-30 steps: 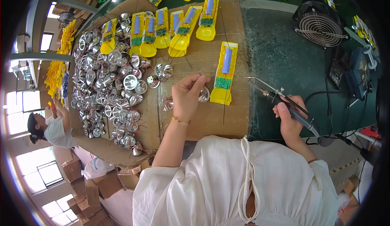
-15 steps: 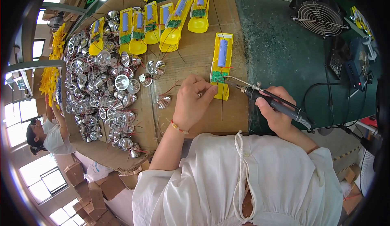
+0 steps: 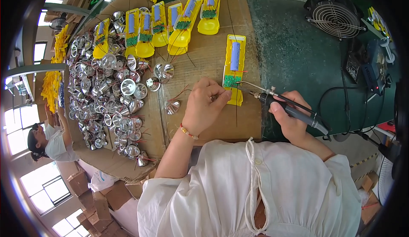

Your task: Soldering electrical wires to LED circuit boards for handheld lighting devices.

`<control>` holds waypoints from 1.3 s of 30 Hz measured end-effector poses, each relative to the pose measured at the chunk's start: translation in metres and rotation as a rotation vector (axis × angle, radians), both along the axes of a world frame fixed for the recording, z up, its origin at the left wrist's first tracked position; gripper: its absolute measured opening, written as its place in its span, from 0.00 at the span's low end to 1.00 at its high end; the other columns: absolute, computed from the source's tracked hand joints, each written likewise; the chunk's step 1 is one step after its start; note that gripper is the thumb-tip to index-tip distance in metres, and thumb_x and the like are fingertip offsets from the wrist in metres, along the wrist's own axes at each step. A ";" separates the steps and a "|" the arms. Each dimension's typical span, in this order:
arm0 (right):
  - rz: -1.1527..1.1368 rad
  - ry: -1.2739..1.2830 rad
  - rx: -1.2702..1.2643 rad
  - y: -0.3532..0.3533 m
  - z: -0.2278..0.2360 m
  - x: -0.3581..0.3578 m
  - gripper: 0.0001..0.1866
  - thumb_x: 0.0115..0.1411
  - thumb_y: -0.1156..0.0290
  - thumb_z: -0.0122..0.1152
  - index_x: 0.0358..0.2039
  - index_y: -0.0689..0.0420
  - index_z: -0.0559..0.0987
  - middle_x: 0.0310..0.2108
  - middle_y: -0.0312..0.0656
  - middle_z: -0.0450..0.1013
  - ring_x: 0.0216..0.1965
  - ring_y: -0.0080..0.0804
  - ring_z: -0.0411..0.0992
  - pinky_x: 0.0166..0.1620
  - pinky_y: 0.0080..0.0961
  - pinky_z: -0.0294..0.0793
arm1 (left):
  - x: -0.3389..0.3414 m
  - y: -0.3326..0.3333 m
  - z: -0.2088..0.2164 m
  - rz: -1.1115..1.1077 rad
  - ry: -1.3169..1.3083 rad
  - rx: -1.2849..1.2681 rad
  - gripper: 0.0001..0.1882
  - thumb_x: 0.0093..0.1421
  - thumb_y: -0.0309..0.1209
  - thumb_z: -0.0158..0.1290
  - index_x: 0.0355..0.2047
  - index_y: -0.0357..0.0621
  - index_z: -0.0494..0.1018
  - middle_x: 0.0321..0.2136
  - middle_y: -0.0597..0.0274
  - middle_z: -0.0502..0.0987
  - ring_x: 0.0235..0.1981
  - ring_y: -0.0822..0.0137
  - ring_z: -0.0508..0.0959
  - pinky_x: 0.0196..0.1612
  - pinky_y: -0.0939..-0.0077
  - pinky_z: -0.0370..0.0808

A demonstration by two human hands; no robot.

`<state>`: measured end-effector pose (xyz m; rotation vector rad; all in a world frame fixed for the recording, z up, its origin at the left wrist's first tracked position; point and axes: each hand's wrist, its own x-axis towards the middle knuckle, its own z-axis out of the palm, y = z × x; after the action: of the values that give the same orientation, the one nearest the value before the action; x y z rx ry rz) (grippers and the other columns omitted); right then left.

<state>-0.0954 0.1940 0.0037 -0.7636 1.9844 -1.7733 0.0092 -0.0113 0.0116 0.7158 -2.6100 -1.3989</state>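
The right hand point(image 3: 292, 114) is wrapped around an iron point(image 3: 303, 116), its thin tube reaching the board point(image 3: 231, 81), while the left hand point(image 3: 206, 105) pinches thumb to forefinger, its grip too hidden to tell. Just beyond the left fingertips, the yellow housing point(image 3: 238, 99) lies flat, bearing the board and a blue battery point(image 3: 234, 57). Further left of that hand, a cardboard box point(image 3: 102, 162) brims with silvery reflectors point(image 3: 128, 87).

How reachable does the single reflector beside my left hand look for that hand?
Likely yes: the reflector lies close to the left hand, with only cardboard and thin wires showing between, though whether that hand already holds something is unclear.
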 end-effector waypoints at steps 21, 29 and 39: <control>0.001 -0.074 -0.075 -0.003 -0.005 -0.002 0.09 0.54 0.73 0.59 0.32 0.64 0.70 0.22 0.41 0.72 0.23 0.21 0.69 0.27 0.17 0.69 | -0.004 0.002 -0.001 0.132 0.009 0.054 0.09 0.51 0.32 0.58 0.24 0.37 0.76 0.23 0.60 0.71 0.20 0.67 0.70 0.25 0.75 0.67; -0.052 -0.220 -0.113 -0.009 -0.005 -0.002 0.08 0.53 0.75 0.60 0.31 0.63 0.71 0.22 0.37 0.73 0.23 0.16 0.68 0.26 0.14 0.68 | -0.017 -0.020 0.010 -0.134 -0.170 0.036 0.11 0.53 0.32 0.58 0.21 0.35 0.76 0.20 0.65 0.67 0.18 0.76 0.68 0.20 0.80 0.64; -0.032 -0.293 -0.088 -0.013 -0.005 -0.003 0.07 0.53 0.75 0.60 0.30 0.62 0.72 0.22 0.38 0.73 0.23 0.16 0.69 0.27 0.14 0.68 | -0.016 -0.023 0.007 -0.125 -0.171 0.167 0.12 0.54 0.33 0.57 0.21 0.36 0.76 0.21 0.67 0.66 0.17 0.78 0.67 0.19 0.83 0.62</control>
<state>-0.0986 0.1814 -0.0008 -0.4670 1.7454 -1.8795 -0.0069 -0.0341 0.0182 0.7334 -2.7329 -1.6780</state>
